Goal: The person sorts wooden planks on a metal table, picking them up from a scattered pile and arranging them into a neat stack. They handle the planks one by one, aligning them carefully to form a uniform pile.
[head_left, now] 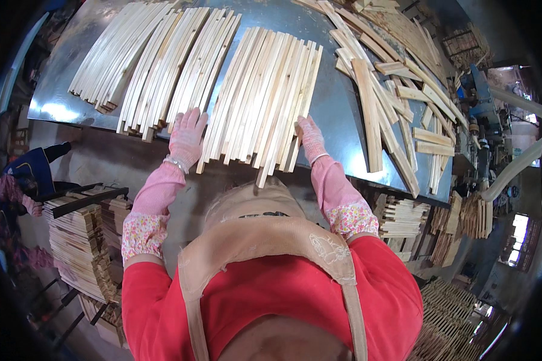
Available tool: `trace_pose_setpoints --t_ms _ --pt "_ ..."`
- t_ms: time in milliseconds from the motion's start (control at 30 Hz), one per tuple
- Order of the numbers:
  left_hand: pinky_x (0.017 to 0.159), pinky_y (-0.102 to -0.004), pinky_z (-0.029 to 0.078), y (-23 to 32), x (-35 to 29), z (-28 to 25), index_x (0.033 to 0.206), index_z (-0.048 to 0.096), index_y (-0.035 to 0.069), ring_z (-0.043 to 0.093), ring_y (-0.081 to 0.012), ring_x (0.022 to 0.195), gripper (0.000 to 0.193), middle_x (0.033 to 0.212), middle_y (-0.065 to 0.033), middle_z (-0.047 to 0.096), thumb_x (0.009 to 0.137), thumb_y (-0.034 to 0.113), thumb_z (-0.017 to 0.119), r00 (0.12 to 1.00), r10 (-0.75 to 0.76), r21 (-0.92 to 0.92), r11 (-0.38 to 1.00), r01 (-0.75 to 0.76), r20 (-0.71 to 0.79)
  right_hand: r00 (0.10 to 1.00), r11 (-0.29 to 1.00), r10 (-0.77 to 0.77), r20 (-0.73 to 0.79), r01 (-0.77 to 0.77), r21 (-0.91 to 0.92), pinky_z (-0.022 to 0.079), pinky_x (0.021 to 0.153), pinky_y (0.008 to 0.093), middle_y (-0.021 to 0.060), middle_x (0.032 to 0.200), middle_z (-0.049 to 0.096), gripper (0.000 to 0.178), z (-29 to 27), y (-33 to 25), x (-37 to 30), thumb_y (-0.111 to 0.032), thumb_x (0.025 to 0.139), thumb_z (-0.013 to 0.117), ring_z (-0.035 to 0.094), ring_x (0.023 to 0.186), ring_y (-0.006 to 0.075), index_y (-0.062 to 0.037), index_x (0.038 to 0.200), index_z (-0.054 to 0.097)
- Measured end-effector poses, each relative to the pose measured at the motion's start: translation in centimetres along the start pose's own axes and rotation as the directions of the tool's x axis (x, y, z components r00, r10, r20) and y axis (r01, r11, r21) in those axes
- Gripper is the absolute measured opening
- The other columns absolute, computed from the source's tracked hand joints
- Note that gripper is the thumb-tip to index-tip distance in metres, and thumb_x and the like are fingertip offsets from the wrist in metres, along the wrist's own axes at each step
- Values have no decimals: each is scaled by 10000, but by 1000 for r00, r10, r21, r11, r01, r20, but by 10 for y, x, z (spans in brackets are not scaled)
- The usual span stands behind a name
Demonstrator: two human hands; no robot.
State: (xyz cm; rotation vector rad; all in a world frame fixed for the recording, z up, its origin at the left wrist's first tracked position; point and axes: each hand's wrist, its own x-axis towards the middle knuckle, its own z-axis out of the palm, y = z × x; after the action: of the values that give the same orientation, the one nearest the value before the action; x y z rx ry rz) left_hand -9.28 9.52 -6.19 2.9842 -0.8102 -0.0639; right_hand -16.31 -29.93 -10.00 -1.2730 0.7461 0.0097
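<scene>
A batch of pale wooden strips (259, 90) lies side by side in front of me on a metal-topped table (334, 135), their near ends uneven and jutting past the edge. My left hand (188, 137), in a pink glove, is open and lies flat at the batch's left side, fingers pointing away from me. Its fingertips are by the near ends of a neighbouring group of strips (206, 60). On the opposite side, my right hand (311, 138), also gloved, rests against the outermost strip with its fingers extended. Part of its fingers is hard to see.
More strip groups (123, 51) lie at the table's far left. Loose boards and offcuts (373, 114) are heaped on the right. Stacked wood (78, 243) stands at lower left beside another person's gloved hand (33, 206). Further stacks (403, 218) are below the table's right side.
</scene>
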Motion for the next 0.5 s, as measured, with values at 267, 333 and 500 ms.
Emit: trace_pose_setpoints --t_ms 267,333,500 --pt "1330 -506 200 -22 -6 7 1596 450 129 354 -332 1564 711 1674 -129 407 940 249 696 992 -130 -4 992 130 7 998 990 -17 60 25 -138 403 1190 363 177 1599 515 886 46 -16 31 -374 1017 738 532 1431 277 24 1669 290" --pt "1332 -511 192 -29 -6 9 1609 437 128 343 -331 1572 721 1681 -124 401 944 249 688 993 -113 0 994 113 -47 982 995 -38 183 55 -88 398 1197 358 180 1624 491 894 40 -26 24 -430 1026 715 510 1458 275 35 1664 295" --pt "1335 -506 196 -28 -17 13 1602 458 113 340 -345 1569 695 1672 -142 415 952 238 669 994 -103 -23 995 102 -44 958 436 -278 67 187 -880 463 1152 434 308 1468 595 966 -70 -48 28 -511 870 788 627 1315 418 42 1573 423"
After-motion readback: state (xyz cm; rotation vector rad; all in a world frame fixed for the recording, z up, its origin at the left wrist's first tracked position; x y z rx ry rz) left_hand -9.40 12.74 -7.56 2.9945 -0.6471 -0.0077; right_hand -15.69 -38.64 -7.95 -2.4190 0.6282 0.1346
